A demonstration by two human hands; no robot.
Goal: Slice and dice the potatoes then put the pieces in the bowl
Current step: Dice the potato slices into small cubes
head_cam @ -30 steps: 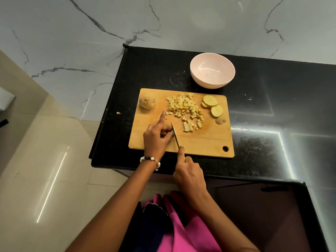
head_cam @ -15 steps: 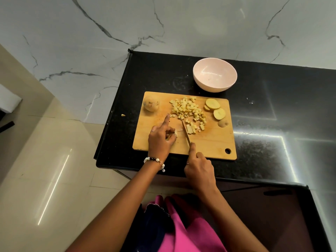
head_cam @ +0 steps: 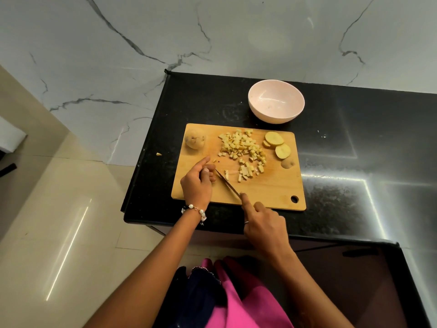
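Left hand: I see it resting on the cutting board, fingers curled, forefinger stretched out; whether it pinches a piece I cannot tell.
Right hand: gripping the knife, forefinger along the spine.
Blade: its tip is touching my left fingertips.
Diced potato: heaped mid-board, beyond the blade.
Slices: far right corner.
Whole potato: far left corner.
Bowl: behind the board.

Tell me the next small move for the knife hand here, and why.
Probably bring the knife down for another cut just beside the left hand's fingers. The right hand grips the handle with the blade angled toward those curled fingers, a few uncut sticks lie on the cutting board, and the bowl holds no pieces yet.
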